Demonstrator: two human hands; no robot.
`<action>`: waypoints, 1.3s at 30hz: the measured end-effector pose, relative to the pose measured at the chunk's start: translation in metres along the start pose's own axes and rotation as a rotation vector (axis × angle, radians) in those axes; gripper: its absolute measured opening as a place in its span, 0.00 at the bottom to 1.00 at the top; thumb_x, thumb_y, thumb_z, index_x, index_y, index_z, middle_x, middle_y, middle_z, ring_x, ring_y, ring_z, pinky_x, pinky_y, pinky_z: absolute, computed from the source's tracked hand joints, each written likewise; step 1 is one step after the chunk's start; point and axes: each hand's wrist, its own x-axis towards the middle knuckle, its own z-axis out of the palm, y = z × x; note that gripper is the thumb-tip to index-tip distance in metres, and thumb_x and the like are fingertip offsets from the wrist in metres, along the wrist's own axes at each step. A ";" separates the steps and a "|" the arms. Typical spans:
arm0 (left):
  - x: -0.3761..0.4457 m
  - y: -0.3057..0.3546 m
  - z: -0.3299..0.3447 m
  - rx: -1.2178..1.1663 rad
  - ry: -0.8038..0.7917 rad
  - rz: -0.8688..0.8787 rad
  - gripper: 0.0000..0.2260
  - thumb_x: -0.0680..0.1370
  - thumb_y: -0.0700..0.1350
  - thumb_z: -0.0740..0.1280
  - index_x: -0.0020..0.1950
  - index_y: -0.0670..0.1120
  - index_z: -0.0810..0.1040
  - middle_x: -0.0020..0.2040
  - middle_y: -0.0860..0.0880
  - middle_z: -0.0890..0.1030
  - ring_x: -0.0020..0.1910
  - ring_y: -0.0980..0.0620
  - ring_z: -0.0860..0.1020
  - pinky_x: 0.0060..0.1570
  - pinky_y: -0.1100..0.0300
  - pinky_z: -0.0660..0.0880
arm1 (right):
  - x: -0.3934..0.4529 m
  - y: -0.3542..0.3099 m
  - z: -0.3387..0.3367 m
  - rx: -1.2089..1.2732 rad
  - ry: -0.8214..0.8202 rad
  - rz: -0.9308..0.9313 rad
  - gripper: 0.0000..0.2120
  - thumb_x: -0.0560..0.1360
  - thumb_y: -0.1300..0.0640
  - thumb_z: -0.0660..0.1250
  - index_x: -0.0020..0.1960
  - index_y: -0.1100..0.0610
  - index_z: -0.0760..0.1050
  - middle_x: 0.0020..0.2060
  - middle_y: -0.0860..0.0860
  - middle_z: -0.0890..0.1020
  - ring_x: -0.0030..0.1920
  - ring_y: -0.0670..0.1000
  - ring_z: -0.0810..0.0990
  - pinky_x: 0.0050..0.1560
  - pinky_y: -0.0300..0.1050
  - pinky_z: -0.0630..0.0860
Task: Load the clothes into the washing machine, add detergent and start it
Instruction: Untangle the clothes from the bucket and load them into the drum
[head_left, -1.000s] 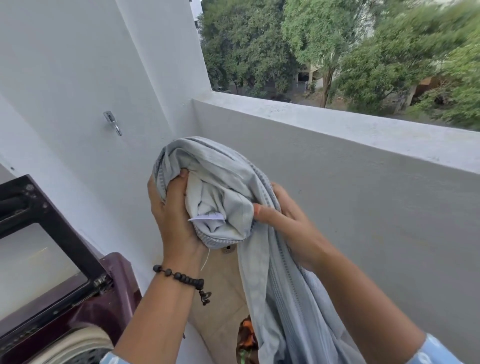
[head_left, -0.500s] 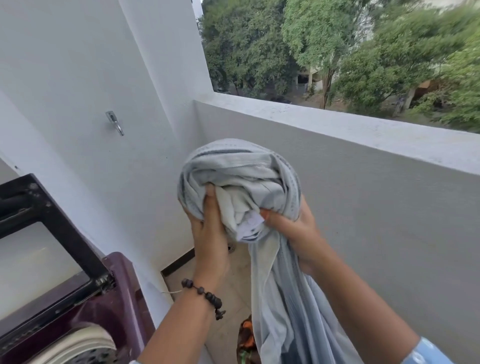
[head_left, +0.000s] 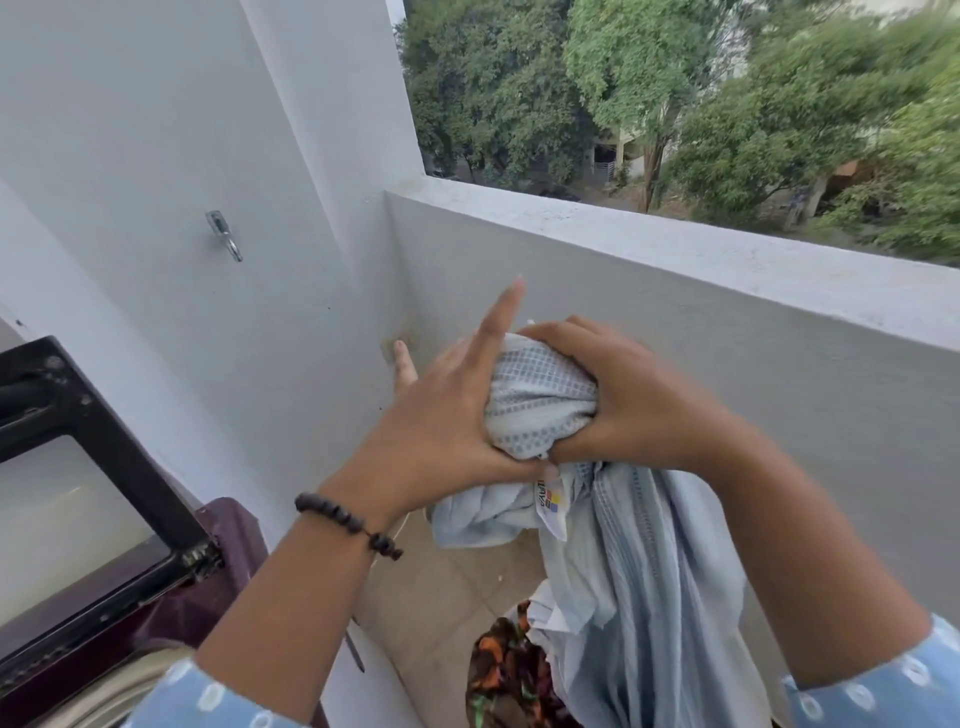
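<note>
A pale blue-grey cloth is bunched between both hands at chest height, and its long tail hangs down to the lower right with a label showing. My left hand presses the bunch from the left, its index finger pointing up. My right hand clamps the bunch from the right and on top. The maroon top-load washing machine stands at the lower left with its black-framed lid raised; the drum rim shows below.
A dark patterned orange-and-green garment lies on the tiled floor below the cloth. The balcony parapet runs across in front, the white wall with a metal hook is on the left. Trees stand beyond.
The cloth bundle has dropped lower and been squeezed much smaller. My right hand has come over its top, and my left hand has turned with fingers spread.
</note>
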 end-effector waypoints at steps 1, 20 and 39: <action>0.002 -0.001 0.000 -0.066 0.062 0.002 0.56 0.59 0.68 0.74 0.76 0.67 0.41 0.67 0.62 0.74 0.69 0.55 0.71 0.73 0.33 0.53 | -0.001 -0.003 -0.002 0.025 0.018 -0.014 0.40 0.60 0.44 0.74 0.70 0.44 0.66 0.55 0.46 0.75 0.56 0.46 0.74 0.56 0.43 0.70; 0.007 -0.036 0.010 -1.476 0.808 -0.216 0.33 0.69 0.37 0.72 0.72 0.32 0.64 0.68 0.29 0.69 0.67 0.30 0.71 0.66 0.34 0.69 | -0.030 0.012 0.058 0.805 0.037 0.214 0.54 0.58 0.43 0.81 0.76 0.39 0.53 0.68 0.33 0.69 0.70 0.38 0.69 0.70 0.45 0.68; -0.012 -0.015 0.004 -0.166 -0.064 -0.094 0.57 0.57 0.67 0.76 0.75 0.70 0.42 0.68 0.56 0.75 0.67 0.54 0.74 0.71 0.39 0.64 | -0.014 -0.003 0.014 0.282 0.114 0.001 0.23 0.64 0.57 0.77 0.58 0.48 0.79 0.46 0.47 0.79 0.47 0.44 0.80 0.47 0.39 0.75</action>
